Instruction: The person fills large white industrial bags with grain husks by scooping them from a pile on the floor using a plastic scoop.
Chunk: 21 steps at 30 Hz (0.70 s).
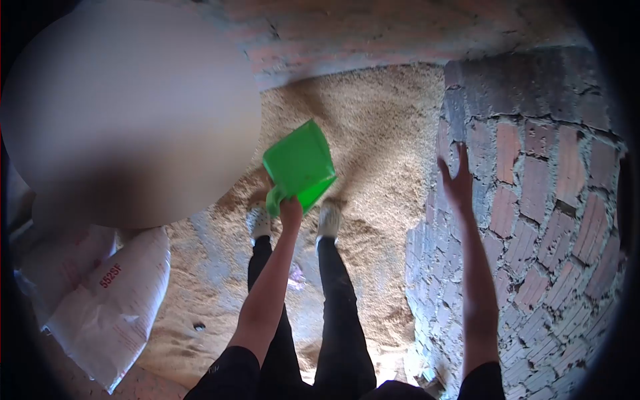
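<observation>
My left hand [291, 211] is closed round the handle of a green plastic dustpan [301, 160], held out in front of my legs. Its flat pan points away from me, over loose tan grain-like material [380, 133] heaped on the floor. Off to the right, my right hand [458, 183] is raised with fingers spread and nothing in it. Behind that hand, in this view, stands a rough brick wall [533, 173].
My light shoes [329, 220] stand at the heap's near edge. White printed sacks [113, 300] lie at the left. Across the back runs another wall [400, 33]. A large blurred patch covers the upper left. Scattered material and a small dark object [199, 327] are on the floor.
</observation>
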{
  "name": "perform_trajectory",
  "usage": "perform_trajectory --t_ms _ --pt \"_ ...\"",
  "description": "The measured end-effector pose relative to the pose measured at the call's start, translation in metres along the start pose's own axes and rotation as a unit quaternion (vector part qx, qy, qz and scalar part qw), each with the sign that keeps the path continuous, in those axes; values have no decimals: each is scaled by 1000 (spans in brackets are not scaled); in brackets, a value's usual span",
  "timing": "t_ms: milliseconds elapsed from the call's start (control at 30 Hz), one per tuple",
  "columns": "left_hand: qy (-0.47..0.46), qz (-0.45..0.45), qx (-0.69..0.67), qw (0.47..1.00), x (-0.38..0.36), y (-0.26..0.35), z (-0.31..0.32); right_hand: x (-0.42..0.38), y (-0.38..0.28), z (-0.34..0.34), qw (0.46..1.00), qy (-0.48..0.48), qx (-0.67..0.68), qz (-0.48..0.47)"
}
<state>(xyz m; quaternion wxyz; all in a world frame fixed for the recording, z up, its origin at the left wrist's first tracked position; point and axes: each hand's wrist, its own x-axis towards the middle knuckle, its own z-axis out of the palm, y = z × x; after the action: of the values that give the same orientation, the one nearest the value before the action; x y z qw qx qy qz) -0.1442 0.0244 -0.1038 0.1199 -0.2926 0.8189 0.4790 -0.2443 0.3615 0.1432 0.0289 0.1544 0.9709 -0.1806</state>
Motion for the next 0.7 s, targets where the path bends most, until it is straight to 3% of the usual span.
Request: perform_trajectory --t_ms 67,100,167,200,233,267,333,367,400,433,500,567,600,700 --pt "-34 -41 2 999 0 7 35 61 12 8 995 4 -74 -73" --pt "25 60 -20 998 -1 18 51 93 20 14 991 9 -97 -93" --pt "20 93 -27 995 -7 33 79 159 48 37 971 60 -138 -187" --pt "-44 24 -16 999 -11 38 91 187 56 54 969 86 -122 -197" --pt "-96 -102 -9 990 -17 61 90 205 65 72 967 110 -107 -204" --pt "-95 -121 -2 988 -28 55 102 214 70 92 969 91 -104 -204" --pt "-86 -170 -85 978 -43 41 130 230 71 134 958 143 -45 -244" --pt "-76 -189 -116 972 -49 34 145 237 78 154 908 232 -102 -332" --pt "-13 -113 -155 981 -59 22 163 235 68 166 909 220 -93 -342" --pt "44 -36 -191 980 -70 11 178 230 63 171 905 265 -90 -320" --pt "4 -102 -205 973 -77 21 181 213 60 179 897 319 -126 -278" --pt "-42 -177 -204 962 -80 32 184 191 71 196 912 277 -152 -261" --pt "-37 -177 -206 962 -81 33 186 179 72 208 923 243 -172 -245" --pt "-28 -160 -143 976 -87 38 186 106 55 235 971 51 -64 -225"
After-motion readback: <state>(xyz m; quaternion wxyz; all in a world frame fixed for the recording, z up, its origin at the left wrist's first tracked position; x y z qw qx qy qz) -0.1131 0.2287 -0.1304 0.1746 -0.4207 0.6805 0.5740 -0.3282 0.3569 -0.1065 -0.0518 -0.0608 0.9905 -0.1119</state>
